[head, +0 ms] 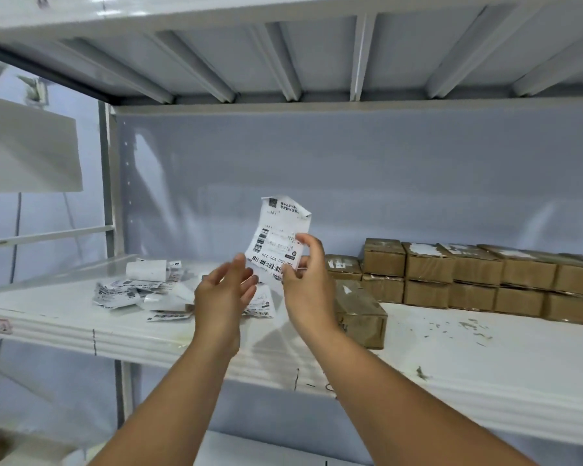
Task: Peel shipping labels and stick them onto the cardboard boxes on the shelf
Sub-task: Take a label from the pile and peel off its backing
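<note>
A person stands at a white metal shelf (451,348), both hands raised at the centre of the frame with 1 shipping label (275,237) held upright between them. The right hand (305,270) pinches the label's right edge between thumb and curled fingers. The left hand (224,290) is spread wide with fingers nearly straight, gripping nothing, its fingertips just beside the label's lower left edge; motion blur makes it hard to say whether they touch the paper. The label is well above the shelf board, and its top right corner (300,211) is already curled over. A loose heap of labels (132,290) lies on the shelf at centre left, and the cardboard boxes (485,277) are stacked 2 high along the back at right, with 1 single box (359,314) lying nearer, just behind the right wrist. The likely trouble from here is in the peel. With only 1 hand gripping, the thin paper could tear at the pinch or fold back so that its adhesive sticks to itself, and the curled corner invites exactly that. A freed label could also cling to the fingers, or drop into the heap below and catch on other sheets. Several box tops show torn white patches (421,249), so a label pressed over that rough residue may sit crooked or lift at the edges.
</note>
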